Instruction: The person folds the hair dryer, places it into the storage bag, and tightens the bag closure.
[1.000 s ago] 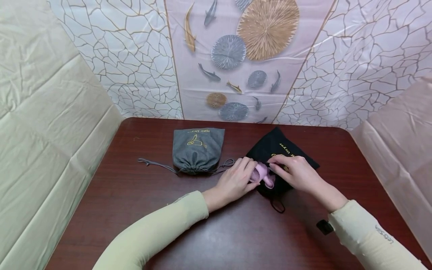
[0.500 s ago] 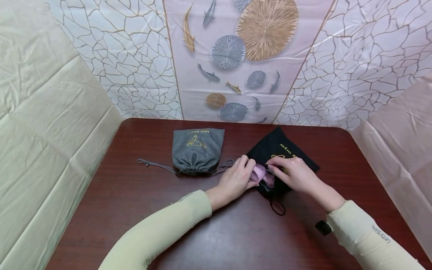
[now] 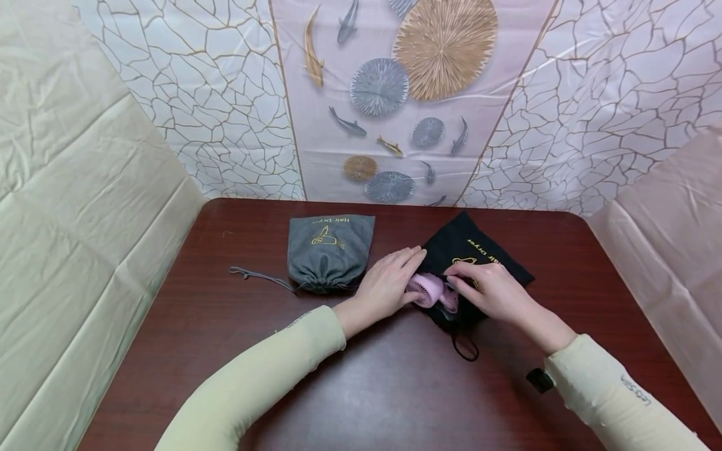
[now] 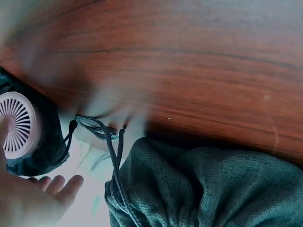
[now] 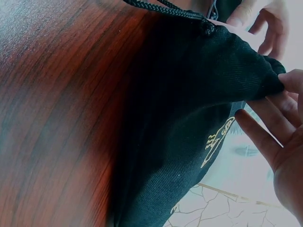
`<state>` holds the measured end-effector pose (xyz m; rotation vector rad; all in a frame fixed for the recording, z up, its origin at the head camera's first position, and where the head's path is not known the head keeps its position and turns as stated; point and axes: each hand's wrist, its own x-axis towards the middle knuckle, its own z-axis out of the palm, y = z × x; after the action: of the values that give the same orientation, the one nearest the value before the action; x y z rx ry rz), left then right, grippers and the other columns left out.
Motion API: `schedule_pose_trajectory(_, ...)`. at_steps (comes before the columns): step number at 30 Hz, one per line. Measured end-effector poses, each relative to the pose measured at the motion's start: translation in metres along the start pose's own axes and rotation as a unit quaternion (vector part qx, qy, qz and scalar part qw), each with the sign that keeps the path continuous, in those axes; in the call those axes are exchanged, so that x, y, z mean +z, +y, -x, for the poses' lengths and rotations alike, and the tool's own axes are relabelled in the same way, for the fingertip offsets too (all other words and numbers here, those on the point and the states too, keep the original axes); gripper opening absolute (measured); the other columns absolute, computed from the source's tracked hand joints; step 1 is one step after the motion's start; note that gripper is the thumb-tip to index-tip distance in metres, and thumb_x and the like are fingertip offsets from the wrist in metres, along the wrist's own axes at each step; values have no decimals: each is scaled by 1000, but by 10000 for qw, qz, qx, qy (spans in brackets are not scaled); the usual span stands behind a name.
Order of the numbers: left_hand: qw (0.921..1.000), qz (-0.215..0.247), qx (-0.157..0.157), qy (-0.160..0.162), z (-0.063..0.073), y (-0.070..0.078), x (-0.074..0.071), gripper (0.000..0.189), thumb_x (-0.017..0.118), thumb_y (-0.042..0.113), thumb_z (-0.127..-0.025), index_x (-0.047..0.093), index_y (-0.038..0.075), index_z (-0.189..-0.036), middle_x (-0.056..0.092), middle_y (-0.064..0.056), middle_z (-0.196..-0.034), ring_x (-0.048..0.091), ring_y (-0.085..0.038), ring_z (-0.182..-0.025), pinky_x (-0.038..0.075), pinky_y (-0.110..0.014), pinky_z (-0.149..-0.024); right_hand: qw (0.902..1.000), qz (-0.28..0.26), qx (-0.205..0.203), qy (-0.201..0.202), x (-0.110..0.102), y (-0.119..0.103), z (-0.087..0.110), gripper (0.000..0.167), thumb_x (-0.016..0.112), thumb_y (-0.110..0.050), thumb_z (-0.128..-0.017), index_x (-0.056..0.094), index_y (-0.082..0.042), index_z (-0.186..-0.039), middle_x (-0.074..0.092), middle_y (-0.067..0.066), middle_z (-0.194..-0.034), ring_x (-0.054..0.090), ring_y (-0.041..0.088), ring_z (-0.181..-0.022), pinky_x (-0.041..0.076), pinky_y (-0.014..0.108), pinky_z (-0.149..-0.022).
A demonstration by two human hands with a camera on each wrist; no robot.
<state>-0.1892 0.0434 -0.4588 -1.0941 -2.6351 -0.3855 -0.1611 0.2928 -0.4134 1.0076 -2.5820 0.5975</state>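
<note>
A pink hair dryer [image 3: 430, 292] with a round slotted end lies partly in the mouth of a black drawstring pouch [image 3: 445, 241]. My left hand [image 3: 386, 283] is at the slotted end, its fingers fairly straight and its thumb over the grille [image 4: 22, 127] in the left wrist view. My right hand [image 3: 496, 291] pinches the edge of the pouch mouth between thumb and fingers; the right wrist view shows that black fabric [image 5: 189, 94] lifted at the grip. Most of the handle is hidden by the pouch and my right fingertips.
A grey drawstring pouch [image 3: 329, 250], gathered at its mouth, lies left of the black one. Its cord [image 3: 262, 274] trails left over the brown table [image 3: 366, 388]. A black cord loop [image 3: 465, 348] hangs toward the front. Patterned cloth [image 3: 237, 94] stands behind.
My left hand has loosened its curl round the hair dryer, straightening its fingers and shifting slightly left. The dryer's slotted end shows more fully. My right hand keeps its pinch on the pouch.
</note>
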Motion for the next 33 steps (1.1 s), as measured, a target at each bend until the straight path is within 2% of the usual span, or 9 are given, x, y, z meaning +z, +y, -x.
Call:
schedule_pose_trajectory(3, 9999, 105, -28, -91, -1, 1, 2, 80, 81, 48, -93, 52, 6, -155, 57, -10, -156, 54, -26, -145, 44, -42, -119, 10000, -13, -31, 19, 0, -1, 0, 18, 77, 0, -93, 78, -14, -104, 75, -8, -93, 59, 1, -70, 56, 38, -66)
schedule_pose_trajectory(7, 9992, 370, -153, 67, -3, 3, 7, 67, 81, 47, -94, 60, 8, -144, 66, -7, -141, 63, -23, -132, 49, -40, -114, 9999, 1, -64, 92, 0, -1, 0, 18, 78, 0, -91, 78, -14, -103, 75, -8, -91, 59, 1, -70, 56, 38, -64)
schedule_pose_trajectory(12, 9987, 312, -368, 153, -4, 8, 10, 58, 80, 50, -94, 63, 10, -132, 69, -3, -124, 69, -21, -114, 55, -35, -99, 9999, 12, -59, 122, -1, -3, 0, 18, 78, 0, -91, 78, -13, -103, 77, -6, -91, 63, 4, -71, 57, 39, -65)
schedule_pose_trajectory(17, 9983, 226, -484, 220, -6, 9, 14, 53, 80, 50, -94, 63, 11, -124, 68, -2, -111, 68, -20, -100, 57, -35, -87, 9999, 51, -77, 127, -2, -3, 0, 18, 79, 1, -90, 78, -12, -103, 78, -4, -91, 66, 6, -71, 58, 39, -64)
schedule_pose_trajectory(21, 9980, 289, -537, 145, -6, 9, 14, 48, 79, 49, -95, 64, 12, -121, 68, -1, -108, 68, -20, -98, 57, -34, -86, 9997, 231, -83, 57, -1, -3, 3, 19, 79, 0, -89, 78, -11, -105, 79, -2, -91, 70, 12, -72, 59, 42, -65)
schedule_pose_trajectory(26, 9982, 374, -467, -30, -4, 3, 11, 38, 78, 40, -98, 66, 12, -122, 70, -1, -112, 71, -20, -102, 58, -34, -89, 9986, 521, -95, -97, 0, -3, 11, 23, 80, -3, -89, 79, -9, -111, 80, 5, -102, 77, 22, -88, 62, 47, -71)
schedule_pose_trajectory(33, 9988, 347, -283, -215, -1, -9, 5, 28, 76, 27, -100, 71, 13, -124, 71, -2, -116, 72, -21, -106, 60, -35, -89, 9971, 709, 105, -266, -2, -9, 27, 30, 83, -15, -90, 76, -9, -119, 75, 5, -115, 72, 24, -106, 62, 49, -79)
